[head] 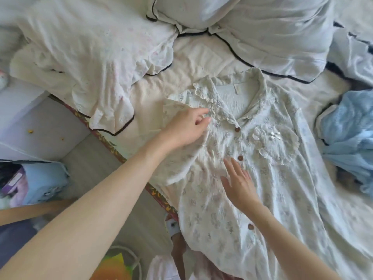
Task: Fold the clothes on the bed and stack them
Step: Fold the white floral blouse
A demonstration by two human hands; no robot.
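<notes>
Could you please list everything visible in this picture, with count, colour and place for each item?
Buttoned shirt: one, pale green-white with small print, lace collar and brown buttons, spread flat on the bed, centre.
White garments with dark piping: several, heaped at the top left and top centre of the bed; exact count unclear.
Blue garment: one, light blue, crumpled at the right edge.
Bed sheet: one, cream, under the clothes.
Bed edge trim: one, red with yellow pattern, running diagonally at the left.
Floor: grey, lower left.
Left hand: one, fingers at the shirt's collar and shoulder.
Right hand: one, flat on the shirt front beside the buttons.
</notes>
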